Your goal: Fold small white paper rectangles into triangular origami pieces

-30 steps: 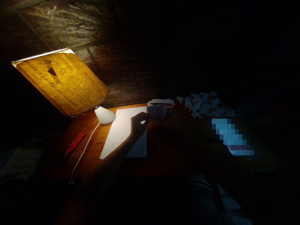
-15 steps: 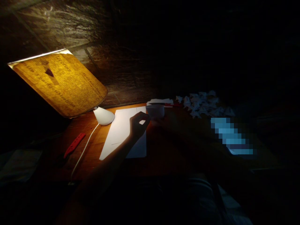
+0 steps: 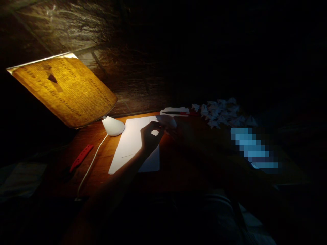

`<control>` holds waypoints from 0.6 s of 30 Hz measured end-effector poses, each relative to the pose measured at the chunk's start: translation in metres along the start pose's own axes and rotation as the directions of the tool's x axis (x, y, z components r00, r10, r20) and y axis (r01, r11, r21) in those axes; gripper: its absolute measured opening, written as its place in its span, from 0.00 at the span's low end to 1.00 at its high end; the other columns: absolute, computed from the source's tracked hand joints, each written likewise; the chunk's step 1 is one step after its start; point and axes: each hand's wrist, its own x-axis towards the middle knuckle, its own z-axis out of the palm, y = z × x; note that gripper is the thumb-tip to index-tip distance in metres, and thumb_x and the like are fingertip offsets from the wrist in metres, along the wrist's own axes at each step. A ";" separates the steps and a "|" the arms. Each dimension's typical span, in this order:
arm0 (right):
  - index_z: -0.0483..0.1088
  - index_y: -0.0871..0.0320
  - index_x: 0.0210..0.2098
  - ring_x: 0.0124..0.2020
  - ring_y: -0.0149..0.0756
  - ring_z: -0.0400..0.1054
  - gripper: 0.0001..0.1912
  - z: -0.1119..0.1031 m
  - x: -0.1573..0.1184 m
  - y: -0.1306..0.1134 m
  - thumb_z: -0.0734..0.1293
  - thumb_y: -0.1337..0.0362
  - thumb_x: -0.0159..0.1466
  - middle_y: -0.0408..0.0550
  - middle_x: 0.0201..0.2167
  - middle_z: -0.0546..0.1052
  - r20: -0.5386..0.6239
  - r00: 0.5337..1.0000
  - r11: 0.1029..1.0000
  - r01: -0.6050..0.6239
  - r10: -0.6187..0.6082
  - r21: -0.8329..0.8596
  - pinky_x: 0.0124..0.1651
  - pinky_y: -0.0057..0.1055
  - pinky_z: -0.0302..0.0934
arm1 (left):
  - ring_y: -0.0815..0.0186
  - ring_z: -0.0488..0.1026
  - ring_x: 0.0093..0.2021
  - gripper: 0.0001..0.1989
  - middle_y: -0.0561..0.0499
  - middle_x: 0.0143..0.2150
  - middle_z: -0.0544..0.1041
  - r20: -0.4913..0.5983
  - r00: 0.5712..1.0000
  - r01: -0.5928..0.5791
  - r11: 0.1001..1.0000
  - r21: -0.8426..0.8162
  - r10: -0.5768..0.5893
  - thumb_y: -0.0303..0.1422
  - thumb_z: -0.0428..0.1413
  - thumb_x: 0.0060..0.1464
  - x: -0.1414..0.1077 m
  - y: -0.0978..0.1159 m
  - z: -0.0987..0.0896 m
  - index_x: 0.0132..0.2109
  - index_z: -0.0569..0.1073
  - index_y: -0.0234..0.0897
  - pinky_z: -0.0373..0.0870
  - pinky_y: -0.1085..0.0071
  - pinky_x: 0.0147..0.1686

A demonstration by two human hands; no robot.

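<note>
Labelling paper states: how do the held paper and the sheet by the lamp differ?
Size: the held paper is small, the sheet much larger.
Pose: the held paper is tilted, the sheet lies flat.
Light: the held paper looks dim grey, the sheet bright.
Shared: both look plain and pale.

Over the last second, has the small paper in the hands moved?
Yes: the small paper shifted slightly left, nearer the lamp base, which stayed put.
</note>
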 end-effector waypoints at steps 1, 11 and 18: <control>0.75 0.57 0.49 0.40 0.48 0.77 0.19 0.001 0.000 0.000 0.73 0.51 0.65 0.55 0.42 0.82 -0.002 1.000 1.000 -0.010 0.010 -0.003 0.44 0.43 0.71 | 0.67 0.79 0.28 0.02 0.52 0.29 0.82 0.005 1.000 0.010 1.000 -0.016 -0.010 0.29 0.63 0.51 0.000 0.000 0.000 0.35 0.77 0.37 0.77 0.72 0.31; 0.73 0.58 0.50 0.46 0.51 0.78 0.33 -0.001 0.003 0.004 0.81 0.50 0.51 0.57 0.48 0.83 0.143 0.975 0.887 -0.216 0.171 0.409 0.46 0.45 0.74 | 0.67 0.74 0.29 0.19 0.52 0.28 0.76 0.141 0.983 0.149 0.956 -0.252 -0.116 0.49 0.64 0.59 0.001 -0.001 -0.001 0.34 0.74 0.38 0.73 0.71 0.31; 0.75 0.58 0.47 0.41 0.46 0.78 0.28 -0.001 -0.003 -0.009 0.80 0.51 0.53 0.54 0.42 0.83 0.331 0.937 0.871 -0.253 0.112 0.421 0.41 0.41 0.75 | 0.61 0.78 0.33 0.30 0.48 0.31 0.80 0.167 0.952 0.297 0.901 -0.317 -0.255 0.62 0.64 0.51 -0.001 -0.010 0.005 0.37 0.79 0.36 0.76 0.67 0.32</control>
